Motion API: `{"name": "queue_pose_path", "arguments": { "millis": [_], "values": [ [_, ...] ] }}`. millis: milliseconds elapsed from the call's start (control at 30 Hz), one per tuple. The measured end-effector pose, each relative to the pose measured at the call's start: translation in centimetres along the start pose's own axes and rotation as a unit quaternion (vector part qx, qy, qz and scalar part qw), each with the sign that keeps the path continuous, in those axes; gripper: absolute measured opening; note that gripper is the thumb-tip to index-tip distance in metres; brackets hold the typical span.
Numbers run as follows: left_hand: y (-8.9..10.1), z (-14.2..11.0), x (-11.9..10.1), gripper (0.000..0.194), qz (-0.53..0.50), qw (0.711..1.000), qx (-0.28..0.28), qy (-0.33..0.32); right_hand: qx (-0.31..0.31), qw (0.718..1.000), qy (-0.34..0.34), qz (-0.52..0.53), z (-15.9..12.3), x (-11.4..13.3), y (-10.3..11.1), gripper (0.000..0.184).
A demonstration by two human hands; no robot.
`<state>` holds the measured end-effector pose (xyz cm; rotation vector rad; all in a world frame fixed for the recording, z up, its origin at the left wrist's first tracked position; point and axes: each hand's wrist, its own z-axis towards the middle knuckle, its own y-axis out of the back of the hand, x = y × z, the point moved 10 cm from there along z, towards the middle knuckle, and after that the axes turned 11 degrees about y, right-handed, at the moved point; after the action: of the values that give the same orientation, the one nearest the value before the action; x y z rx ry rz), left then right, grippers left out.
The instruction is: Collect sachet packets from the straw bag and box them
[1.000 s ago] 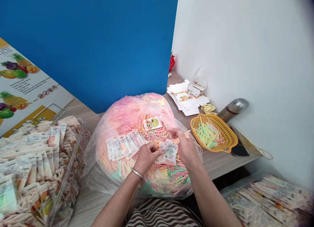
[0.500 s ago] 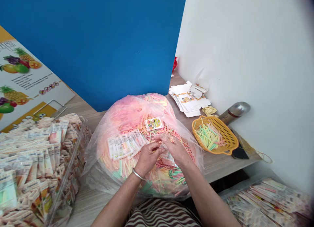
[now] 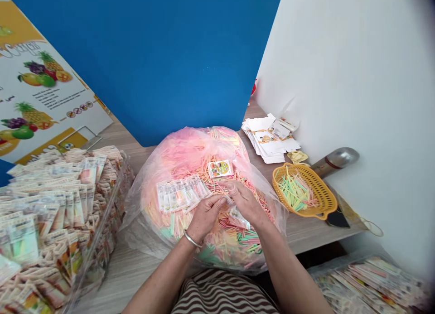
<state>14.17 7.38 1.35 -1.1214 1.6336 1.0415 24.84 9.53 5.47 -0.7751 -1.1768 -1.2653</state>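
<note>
Pinching something small, the left hand (image 3: 205, 218) and right hand (image 3: 246, 204) meet above loose coloured sticks (image 3: 238, 248) in a clear plastic bag (image 3: 136, 228), where one slip could spill them.

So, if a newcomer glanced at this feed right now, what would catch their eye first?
A big clear plastic bag of pastel sticks fills the centre, with the left hand and right hand together over it. A bright blue panel rises behind it, and a clear bin of packets sits to its left.
</note>
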Motion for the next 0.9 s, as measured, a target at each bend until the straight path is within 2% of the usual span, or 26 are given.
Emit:
{"name": "queue_pose_path", "arguments": {
  "millis": [133, 200, 267, 333, 433, 533, 700, 800, 900],
  "values": [
    [3.3, -0.4, 0.7, 0.035, -0.097, 0.992, -0.073, 0.014, -0.034, 0.999, -0.011, 0.032, 0.1, -0.2, 0.7, 0.054],
    [6.2, -1.2, 0.4, 0.032, -0.125, 0.981, -0.148, 0.0, -0.045, 0.999, 0.006, -0.026, 0.3, -0.4, 1.2, 0.049],
    [9.9, -2.5, -0.2, 0.028, -0.09, 0.963, -0.254, -0.019, -0.007, 0.99, 0.036, -0.139, 0.4, -0.6, 0.7, 0.037],
    [13.2, -3.9, -0.7, 0.026, -0.013, 0.935, -0.354, -0.03, 0.07, 0.954, 0.051, -0.288, 0.3, -1.6, -1.0, 0.025],
    [16.3, -4.7, -0.5, 0.028, 0.086, 0.894, -0.438, -0.037, 0.181, 0.875, 0.019, -0.449, -0.2, -4.6, -3.8, 0.024],
    [17.5, -4.1, 1.0, 0.036, 0.164, 0.871, -0.462, -0.032, 0.236, 0.833, -0.009, -0.501, -0.4, -7.0, -6.1, 0.037],
    [17.6, -2.9, 3.2, 0.041, 0.231, 0.857, -0.46, 0.007, 0.243, 0.809, 0.001, -0.534, 0.1, -8.8, -7.9, 0.049],
    [17.5, -3.4, 2.4, 0.043, 0.242, 0.849, -0.469, -0.012, 0.225, 0.806, -0.001, -0.547, -0.1, -8.9, -7.3, 0.048],
    [16.8, -4.5, 0.2, 0.044, 0.268, 0.832, -0.481, -0.061, 0.187, 0.807, 0.005, -0.56, -0.2, -7.6, -5.9, 0.044]
  ]
}}
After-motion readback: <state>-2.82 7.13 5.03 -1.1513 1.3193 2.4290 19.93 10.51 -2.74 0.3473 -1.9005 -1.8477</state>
